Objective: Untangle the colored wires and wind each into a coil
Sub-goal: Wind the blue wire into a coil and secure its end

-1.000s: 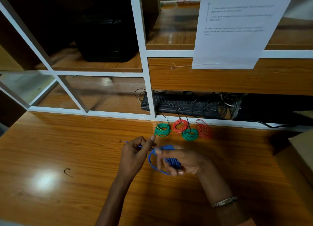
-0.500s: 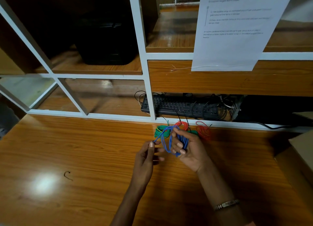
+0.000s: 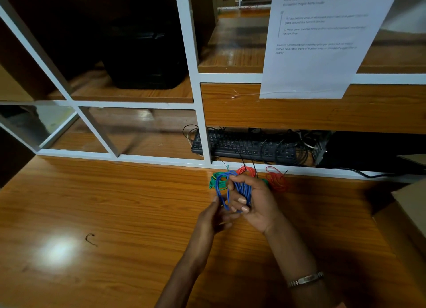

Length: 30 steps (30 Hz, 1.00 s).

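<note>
My right hand (image 3: 255, 199) holds the blue wire (image 3: 232, 192) as a half-made coil, fingers curled round the bundle of loops, palm turned toward me. My left hand (image 3: 213, 215) sits just beside and below it, fingertips pinching the loose strand where it leaves the coil. Both hands hover above the table (image 3: 115, 204), near the middle of its far edge.

The coils already wound lie along that far edge, just in front of the white frame (image 3: 202, 123): a green coil (image 3: 215, 180) behind my hands, a red coil (image 3: 245, 170) next to it, and another red coil (image 3: 276, 180) to the right. A second green one seems to peek out behind my right wrist, but it is mostly hidden.

To wind this well, I judge I should keep the right hand steady as the former and let the left feed the strand round it, each turn lying flat against the last and about the same size. Light tension matters: too slack and the loops spring apart, too tight and they pinch my fingers so the coil will not slide off. I should let the wire twist freely between the left fingertips so no kinks build up, and watch that the outermost loop, standing a little proud on the left, is drawn in with the others.
</note>
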Each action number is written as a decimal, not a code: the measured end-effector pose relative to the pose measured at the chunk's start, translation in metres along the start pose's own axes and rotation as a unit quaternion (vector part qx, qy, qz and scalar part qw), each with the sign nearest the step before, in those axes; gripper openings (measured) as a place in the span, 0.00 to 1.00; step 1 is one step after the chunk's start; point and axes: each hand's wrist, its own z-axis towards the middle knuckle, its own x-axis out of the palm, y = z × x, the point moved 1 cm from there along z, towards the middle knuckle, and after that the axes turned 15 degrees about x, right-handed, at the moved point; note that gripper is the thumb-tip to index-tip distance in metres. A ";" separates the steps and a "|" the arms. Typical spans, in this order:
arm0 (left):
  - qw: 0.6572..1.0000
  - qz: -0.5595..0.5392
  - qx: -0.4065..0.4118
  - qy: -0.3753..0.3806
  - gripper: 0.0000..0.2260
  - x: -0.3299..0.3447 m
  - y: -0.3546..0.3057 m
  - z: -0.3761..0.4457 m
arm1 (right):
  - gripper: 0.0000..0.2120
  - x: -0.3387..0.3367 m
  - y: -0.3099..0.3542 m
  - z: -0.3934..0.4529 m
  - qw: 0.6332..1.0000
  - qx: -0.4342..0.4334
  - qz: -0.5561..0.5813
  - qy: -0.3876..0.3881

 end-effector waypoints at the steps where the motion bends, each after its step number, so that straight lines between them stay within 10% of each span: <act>1: 1.000 0.005 -0.001 0.000 0.24 -0.001 -0.001 0.000 | 0.13 0.000 -0.001 -0.001 1.000 0.006 -0.012 -0.002; 9: 0.998 -0.060 0.020 0.027 0.13 -0.017 0.001 -0.005 | 0.15 0.008 -0.009 -0.006 0.985 0.070 -0.128 0.092; 18: 0.992 -0.070 0.102 0.016 0.34 -0.017 -0.020 -0.012 | 0.22 0.017 -0.014 -0.009 0.983 0.034 -0.141 0.114; 30: 0.977 0.050 0.200 -0.060 0.33 -0.002 -0.014 -0.007 | 0.42 0.032 -0.015 -0.007 0.980 0.091 -0.143 0.103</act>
